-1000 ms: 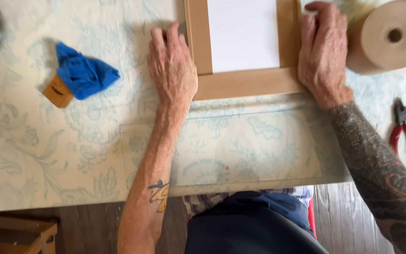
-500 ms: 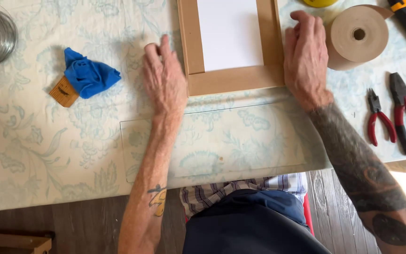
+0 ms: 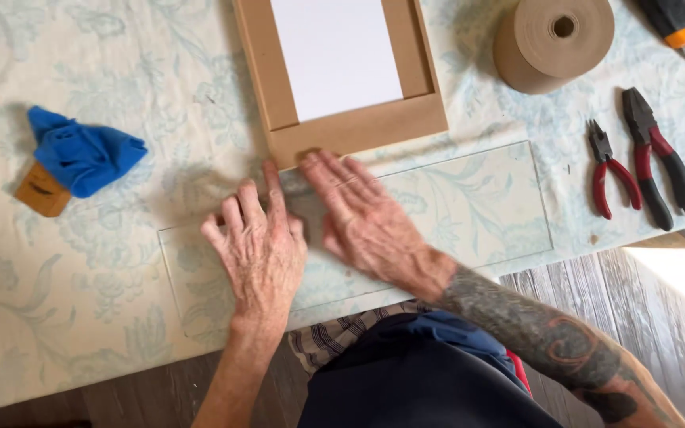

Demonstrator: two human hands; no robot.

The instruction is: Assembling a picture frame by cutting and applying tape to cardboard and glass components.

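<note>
Only the head view here, looking straight down: both hands lie flat and open on a clear glass pane (image 3: 453,206) that sits on the patterned tablecloth (image 3: 81,301). The left hand (image 3: 259,254) and right hand (image 3: 362,218) are side by side, nearly touching, fingers spread, pressing down and gripping nothing. The pane runs out to the right of the right hand and a bit left of the left hand, with its near edge close to the table edge by the person's body. Just past the fingertips is a brown frame (image 3: 358,127) with a white sheet (image 3: 334,55) inside it; its bottom rail is touching or just shy of the right fingertips. Looks to me like the glass is being steadied or slid around, and any lift would need fingers under an edge, since flat palms can't pick it up. Room-wise: off to the left there's a blue cloth (image 3: 81,158) on a small wood block (image 3: 41,190), well apart. To the right, two pliers (image 3: 644,166) sit just beyond the pane's end, with a paper tape roll (image 3: 552,40) and a knife (image 3: 679,28) further up.
</note>
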